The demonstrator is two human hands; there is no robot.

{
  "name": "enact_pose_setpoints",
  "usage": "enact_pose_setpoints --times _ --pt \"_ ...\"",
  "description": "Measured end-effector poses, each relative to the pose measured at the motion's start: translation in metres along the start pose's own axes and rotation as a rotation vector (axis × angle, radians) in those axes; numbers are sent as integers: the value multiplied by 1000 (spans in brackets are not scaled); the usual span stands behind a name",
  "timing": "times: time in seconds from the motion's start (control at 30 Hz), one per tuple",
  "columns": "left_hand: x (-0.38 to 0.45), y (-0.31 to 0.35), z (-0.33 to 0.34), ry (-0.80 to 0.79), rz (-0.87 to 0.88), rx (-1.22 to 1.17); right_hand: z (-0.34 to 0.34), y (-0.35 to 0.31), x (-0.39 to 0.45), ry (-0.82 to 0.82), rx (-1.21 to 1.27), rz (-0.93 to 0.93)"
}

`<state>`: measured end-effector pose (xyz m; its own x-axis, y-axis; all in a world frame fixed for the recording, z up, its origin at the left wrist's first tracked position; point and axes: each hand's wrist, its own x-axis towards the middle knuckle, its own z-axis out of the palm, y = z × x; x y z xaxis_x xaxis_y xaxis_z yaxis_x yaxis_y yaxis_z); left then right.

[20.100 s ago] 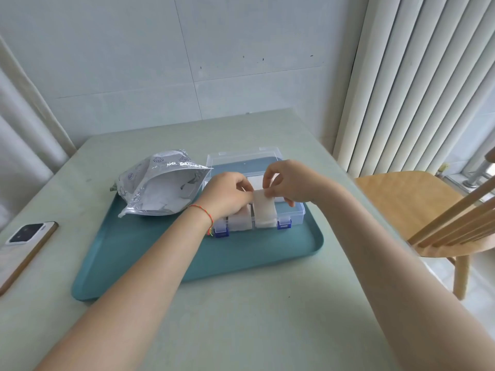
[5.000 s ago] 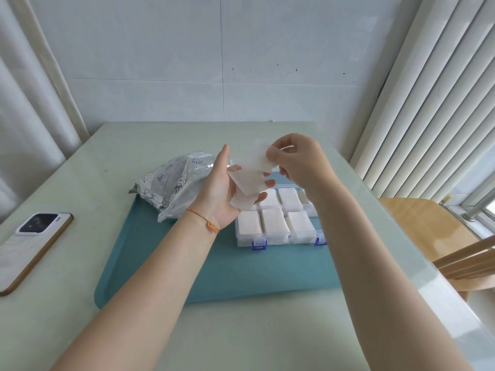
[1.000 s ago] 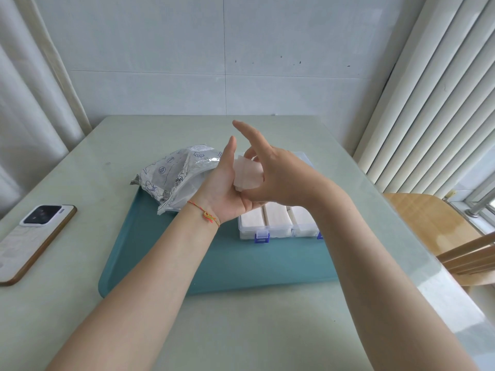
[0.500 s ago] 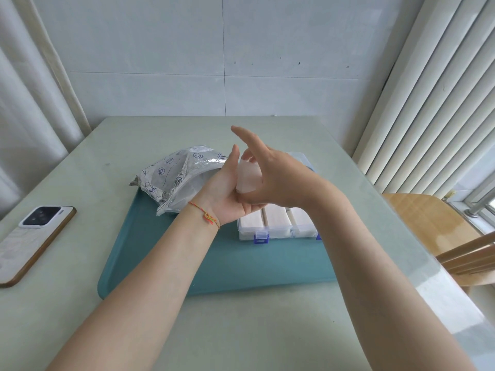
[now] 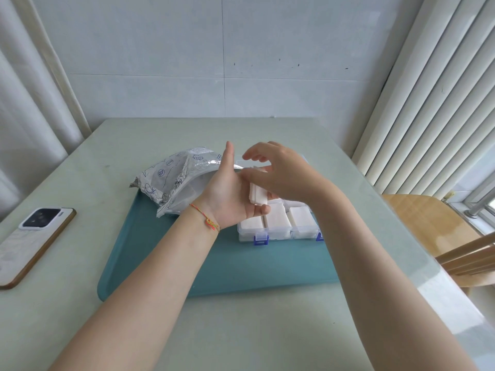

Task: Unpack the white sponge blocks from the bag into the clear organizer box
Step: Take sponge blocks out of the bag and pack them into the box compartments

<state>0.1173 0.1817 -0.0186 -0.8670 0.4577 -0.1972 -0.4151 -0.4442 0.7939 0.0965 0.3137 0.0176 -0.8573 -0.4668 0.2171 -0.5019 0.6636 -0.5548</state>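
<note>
Hands: left hand [image 5: 230, 199] palm up, fingers loosely curled under a sponge [image 5: 257, 195]; right hand [image 5: 278, 172] pinches that sponge from above.
Sponge: held between both hands, above the near left part of the box [image 5: 278, 231].
Box: clear, blue latches, on the right of the tray [image 5: 166, 253]; three white blocks fill its near row.
Bag [image 5: 176, 180]: silver, mouth open to the right, on the tray's far left, behind the left hand.
Phone [image 5: 32, 239]: face down on the table [image 5: 241, 330], far left.
Chair [image 5: 439, 231]: wooden, right of the table.
</note>
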Motion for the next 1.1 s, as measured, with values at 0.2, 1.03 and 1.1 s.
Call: enact_pose_setpoints --times 0.2,1.03,1.1 --pt "1 0 -2 -24 6 11 4 5 5 19 18 81" --pt "2 5 -10 142 43 -165 0 -11 -8 -142 -289 -120" --pt "4 4 -9 188 45 -146 0 -12 -10 -166 -298 -113"
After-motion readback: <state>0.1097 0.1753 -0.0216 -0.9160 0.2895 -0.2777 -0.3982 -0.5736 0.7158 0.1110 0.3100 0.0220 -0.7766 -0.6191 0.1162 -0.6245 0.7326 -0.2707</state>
